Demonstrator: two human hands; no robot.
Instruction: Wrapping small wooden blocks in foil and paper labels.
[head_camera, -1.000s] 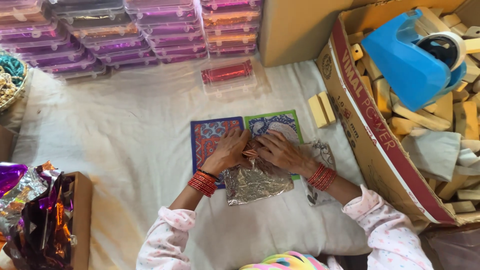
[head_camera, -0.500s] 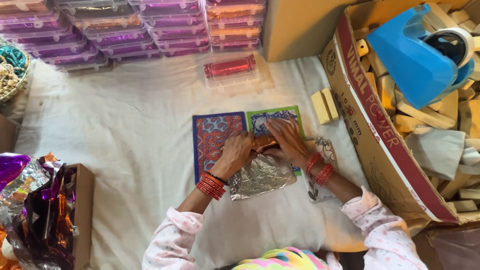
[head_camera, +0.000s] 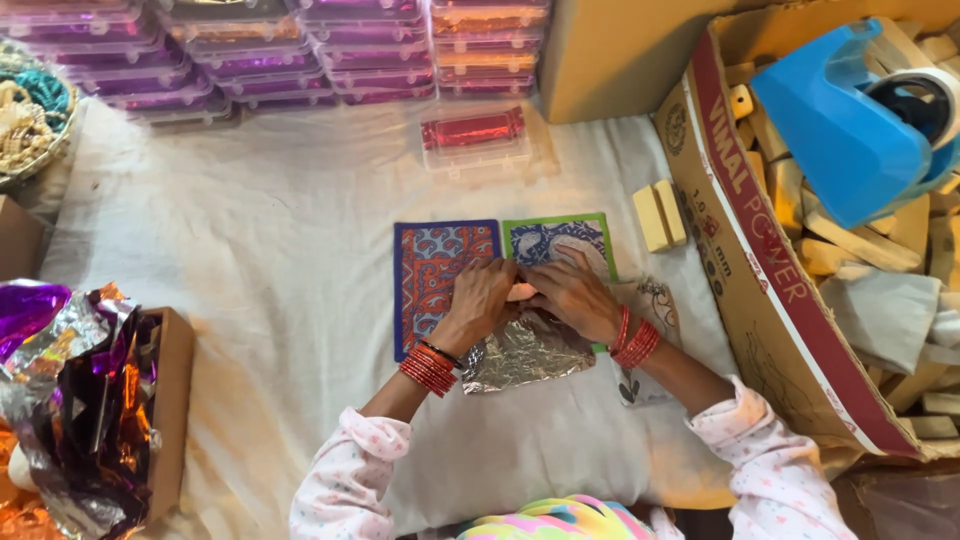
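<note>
My left hand (head_camera: 482, 300) and my right hand (head_camera: 573, 293) meet at the top edge of a crinkled silver foil sheet (head_camera: 525, 352), fingers pressed together on it over a small pale block that barely shows between them. The foil lies on two patterned cards: a blue and red one (head_camera: 430, 270) on the left and a green-bordered blue one (head_camera: 556, 238) on the right. Red bangles circle both wrists. What the fingers pinch is mostly hidden.
A clear box with red contents (head_camera: 474, 138) sits beyond the cards; two pale blocks (head_camera: 660, 214) lie to the right. A large cardboard box (head_camera: 770, 280) holds several blocks and a blue tape dispenser (head_camera: 850, 120). Coloured foils fill a box (head_camera: 165, 400) at left. Stacked clear cases (head_camera: 280, 50) line the back.
Both hands have drawn closer together at the foil's top edge; the foil looks flatter and more folded toward the hands than a second ago.
</note>
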